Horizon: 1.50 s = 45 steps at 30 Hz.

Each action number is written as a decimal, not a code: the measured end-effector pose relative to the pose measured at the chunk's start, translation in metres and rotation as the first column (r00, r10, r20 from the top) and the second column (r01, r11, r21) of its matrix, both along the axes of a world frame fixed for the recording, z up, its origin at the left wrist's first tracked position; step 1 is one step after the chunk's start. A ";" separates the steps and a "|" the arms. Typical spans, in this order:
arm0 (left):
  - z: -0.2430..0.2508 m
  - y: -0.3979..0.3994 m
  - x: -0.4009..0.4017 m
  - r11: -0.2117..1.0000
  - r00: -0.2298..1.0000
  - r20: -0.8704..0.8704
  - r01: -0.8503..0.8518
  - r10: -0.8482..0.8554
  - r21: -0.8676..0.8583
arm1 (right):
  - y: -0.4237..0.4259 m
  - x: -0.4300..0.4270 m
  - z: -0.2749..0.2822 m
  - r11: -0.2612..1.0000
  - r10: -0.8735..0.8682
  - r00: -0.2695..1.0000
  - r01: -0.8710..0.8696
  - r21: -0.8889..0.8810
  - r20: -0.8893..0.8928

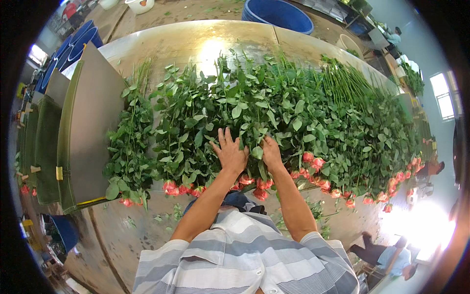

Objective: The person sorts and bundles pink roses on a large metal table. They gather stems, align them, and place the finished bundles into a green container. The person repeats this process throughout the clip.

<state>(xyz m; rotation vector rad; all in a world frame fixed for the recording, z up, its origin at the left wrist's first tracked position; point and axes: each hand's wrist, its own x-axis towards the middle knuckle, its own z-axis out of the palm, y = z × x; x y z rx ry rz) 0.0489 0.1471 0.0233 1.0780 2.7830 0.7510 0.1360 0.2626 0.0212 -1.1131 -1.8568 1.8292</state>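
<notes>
Long-stemmed roses (227, 99) with green leaves and coral-pink blooms lie side by side across a metal-topped table (165, 44), blooms towards me. My left hand (232, 152) rests on the foliage near the middle, palm down with its fingers spread. Just to its right, my right hand (271, 151) has its fingers curled in around a leafy rose stem (258, 147). Pink rose blooms (261, 187) hang at the near edge between my forearms. Leaves partly hide the fingertips of both hands.
An upright panel (95, 125) with green edging stands at the left of the table. Blue tubs (279, 14) are beyond the far edge and at the far left (86, 40). A person (393, 257) is at the lower right, another (393, 38) at the upper right. Cut leaves litter the floor.
</notes>
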 end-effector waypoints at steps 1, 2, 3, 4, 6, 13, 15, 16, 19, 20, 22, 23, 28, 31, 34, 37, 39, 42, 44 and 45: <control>-0.003 0.004 -0.002 0.990 1.000 0.003 0.020 -0.020 -0.139 | -0.001 -0.001 -0.002 0.999 -0.005 0.999 0.003 -0.032 -0.035; -0.006 0.010 -0.005 0.961 0.999 0.011 0.042 -0.041 -0.274 | -0.003 0.002 -0.004 0.996 -0.008 1.000 0.005 -0.089 -0.031; -0.007 0.014 -0.007 0.911 0.998 0.023 0.065 -0.061 -0.408 | -0.004 0.002 -0.004 0.997 0.020 1.000 -0.021 -0.081 -0.011; -0.018 0.014 -0.006 0.933 0.999 -0.012 0.035 -0.042 -0.359 | -0.006 0.000 -0.001 0.996 0.052 0.999 -0.052 -0.068 0.005; -0.033 0.018 -0.009 0.939 0.999 -0.029 0.013 -0.025 -0.344 | -0.009 -0.002 -0.004 0.996 0.084 0.996 -0.084 0.013 0.015; -0.083 0.011 0.000 0.897 0.936 0.344 -0.094 -0.067 0.431 | 0.052 0.026 -0.019 0.950 -0.307 0.930 0.313 -0.002 -0.202; -0.116 0.008 -0.008 0.773 0.741 0.647 -0.301 -0.180 0.559 | 0.078 0.020 0.012 0.943 -0.239 0.930 0.291 0.163 -0.279; -0.119 0.008 -0.007 0.757 0.693 0.685 -0.319 -0.225 0.571 | 0.089 0.018 0.027 0.924 -0.296 0.929 0.338 0.180 -0.221; -0.098 -0.001 -0.011 0.926 0.817 0.568 -0.135 -0.096 0.352 | 0.046 -0.015 0.121 0.939 -0.311 0.935 0.273 -0.210 -0.172; -0.066 0.000 -0.010 0.996 0.901 0.431 0.021 -0.057 0.086 | 0.026 -0.028 0.139 0.938 -0.313 0.931 0.273 -0.213 -0.186; -0.086 -0.012 -0.014 0.962 0.997 0.063 -0.059 0.044 0.267 | -0.030 -0.073 0.152 0.988 -0.113 0.973 0.088 -0.130 -0.203; -0.106 -0.011 -0.011 0.888 0.990 0.113 -0.125 0.083 0.443 | -0.065 -0.097 0.158 0.989 -0.003 0.972 -0.032 -0.146 -0.234; -0.049 -0.020 -0.005 0.992 0.964 0.251 0.068 -0.092 0.103 | -0.211 -0.176 0.135 0.839 0.268 0.896 -0.397 -0.372 -0.354; -0.038 -0.001 0.001 0.993 0.910 0.397 0.100 -0.117 0.062 | -0.255 -0.226 0.073 0.811 0.357 0.920 -0.391 -0.435 -0.160; -0.033 -0.023 -0.021 0.967 0.873 0.461 0.232 -0.160 -0.104 | -0.241 -0.196 0.092 0.729 0.684 0.725 -0.679 0.090 -0.078; -0.036 -0.027 -0.027 0.990 0.763 0.631 0.127 -0.141 0.069 | -0.157 -0.149 0.094 0.851 0.477 0.878 -0.447 0.275 -0.049; -0.097 -0.029 -0.033 0.899 0.843 0.510 -0.075 -0.174 0.431 | -0.104 -0.122 0.068 0.855 0.167 0.986 -0.142 0.498 -0.006; -0.054 -0.021 -0.028 0.963 0.577 0.800 -0.081 -0.165 0.257 | -0.029 -0.069 0.007 0.862 -0.014 0.984 -0.079 0.501 0.179; -0.076 -0.027 -0.029 0.968 0.797 0.579 0.026 -0.171 0.250 | -0.025 -0.069 0.005 0.914 0.222 0.913 -0.317 0.252 0.343; -0.067 -0.026 -0.029 0.969 0.867 0.448 0.140 -0.219 0.204 | -0.020 -0.064 -0.003 0.921 0.193 0.900 -0.303 0.243 0.391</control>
